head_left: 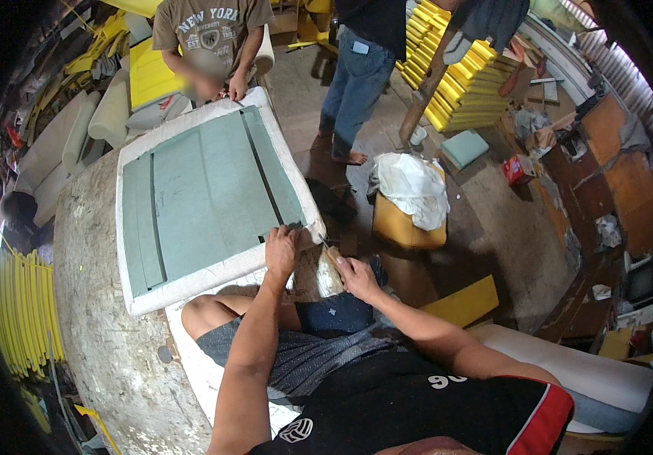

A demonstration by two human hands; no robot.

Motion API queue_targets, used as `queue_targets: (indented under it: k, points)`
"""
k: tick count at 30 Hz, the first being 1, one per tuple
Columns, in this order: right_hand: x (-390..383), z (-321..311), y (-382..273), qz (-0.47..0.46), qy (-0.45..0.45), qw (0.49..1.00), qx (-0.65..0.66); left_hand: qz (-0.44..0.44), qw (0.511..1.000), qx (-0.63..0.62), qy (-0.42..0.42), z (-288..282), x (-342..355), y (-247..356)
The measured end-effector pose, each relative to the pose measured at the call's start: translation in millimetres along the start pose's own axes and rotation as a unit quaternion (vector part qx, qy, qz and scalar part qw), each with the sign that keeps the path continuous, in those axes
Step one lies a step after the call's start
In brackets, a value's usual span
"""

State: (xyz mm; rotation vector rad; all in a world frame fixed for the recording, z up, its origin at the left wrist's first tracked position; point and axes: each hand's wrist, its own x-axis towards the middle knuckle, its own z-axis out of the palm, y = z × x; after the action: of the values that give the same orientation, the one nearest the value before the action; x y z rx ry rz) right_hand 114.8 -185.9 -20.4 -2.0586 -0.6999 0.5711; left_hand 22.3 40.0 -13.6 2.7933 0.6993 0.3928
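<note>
A flat rectangular panel (205, 182) with a pale green face and a white fabric border (190, 294) lies on the worktable. Dark slots run along two sides of the green face. At the panel's near right corner, my left hand (281, 249) presses down with bent fingers that pinch the border fabric. Just right of it, my right hand (356, 277) is wrapped round a wooden-handled tool (332, 253). The tool's narrow tip meets the white corner; its exact kind is too small to make out.
Across the panel, another person's hand (237, 86) is at its far edge. A second person (355, 80) stands on the floor beyond. White cloth (413, 187) covers a yellow block. Yellow foam pieces (459, 68) are stacked behind. The worn worktable (99, 250) extends left; a pale roll (569, 368) lies right.
</note>
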Motion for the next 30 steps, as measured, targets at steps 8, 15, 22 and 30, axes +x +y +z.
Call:
queue_targets:
  k: [8, 15, 22, 30]
  points:
    - [-3.4, -0.2, -2.4, 0.068, -0.025, 0.996, 0.048, 0.021, 0.999, 0.014, -0.028, 5.9, -0.1, 2.1]
    - [-1.0, -4.1, -10.1, 0.086, -0.054, 0.992, 0.07, -0.008, 1.0, 0.001, 0.004, 11.9, 0.1, -5.5]
    - [-5.3, -6.3, -23.0, 0.101, -0.059, 0.988, 0.105, -0.004, 1.0, 0.01, 0.001, 10.7, -0.4, -6.8]
    - [-5.4, -9.0, -21.4, 0.129, -0.053, 0.982, 0.128, -0.024, 0.988, -0.137, 0.069, -6.7, -2.3, 7.0]
